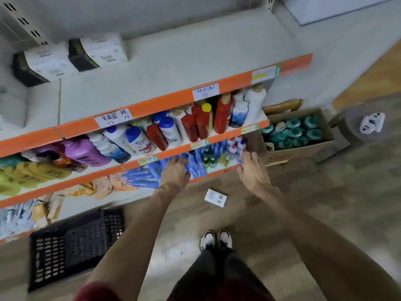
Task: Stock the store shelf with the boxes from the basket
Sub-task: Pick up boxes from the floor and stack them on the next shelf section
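Wood-look floor (325, 213) runs in front of a pale shelf unit (195, 61) with orange edge strips and handwritten price tags. The picture is blurred, so labels cannot be read.

Top shelf, far left: two white-and-black boxes (54, 59) stand side by side, with bare board to their right. Second shelf: standing bottles (195, 124), purple and yellow at the left, white with blue caps in the middle, red and white at the right. Third shelf: blue packs (141, 179) at the left, small bottles (234, 146) at the right end.

Left hand (175, 170): fingers straight and spread, resting on the blue packs and gripping nothing. Right hand (252, 170): fingers stretched towards the right end of the same shelf, tips at the small bottles; nothing plainly held (blur at the fingertips prevents certainty).

Black mesh basket (73, 242) sits on the floor near left, against the foot of the shelf unit; its contents cannot be made out. One small white box (216, 197) lies flat on the floor below and between the two hands, well apart from the basket.

Right of the shelf unit, an open cardboard carton (303, 153) holds teal-capped containers (293, 131) packed close together. Beyond it stands a grey stool (347, 135) carrying a white object (372, 122).
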`<action>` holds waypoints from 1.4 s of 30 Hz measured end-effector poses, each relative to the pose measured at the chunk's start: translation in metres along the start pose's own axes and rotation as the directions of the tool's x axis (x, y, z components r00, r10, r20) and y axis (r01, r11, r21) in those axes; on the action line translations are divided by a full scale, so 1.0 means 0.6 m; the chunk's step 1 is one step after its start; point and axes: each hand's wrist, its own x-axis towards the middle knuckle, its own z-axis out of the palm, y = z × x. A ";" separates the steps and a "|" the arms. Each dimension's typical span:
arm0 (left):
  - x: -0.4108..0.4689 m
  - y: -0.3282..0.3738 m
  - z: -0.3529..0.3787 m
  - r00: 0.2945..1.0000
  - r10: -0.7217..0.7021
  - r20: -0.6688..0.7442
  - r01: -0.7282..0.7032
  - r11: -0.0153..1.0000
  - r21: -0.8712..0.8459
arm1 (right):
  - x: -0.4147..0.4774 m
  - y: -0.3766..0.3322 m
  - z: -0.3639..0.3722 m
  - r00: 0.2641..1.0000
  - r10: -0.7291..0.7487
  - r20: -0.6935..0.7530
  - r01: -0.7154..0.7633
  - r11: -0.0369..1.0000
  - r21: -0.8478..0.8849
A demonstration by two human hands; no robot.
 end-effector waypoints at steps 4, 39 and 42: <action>0.007 -0.029 0.184 0.976 -0.064 0.207 0.062 0.998 0.016 | -0.011 0.108 0.144 0.974 0.110 0.200 -0.112 0.994 -0.003; 0.467 -0.317 1.223 0.964 0.156 0.214 -0.251 0.796 0.550 | 0.217 0.529 1.169 0.853 0.376 0.363 -0.443 0.889 0.119; 0.438 -0.309 1.152 0.967 0.132 0.216 -0.229 0.824 0.518 | 0.205 0.496 1.120 0.864 0.363 0.349 -0.430 0.893 0.134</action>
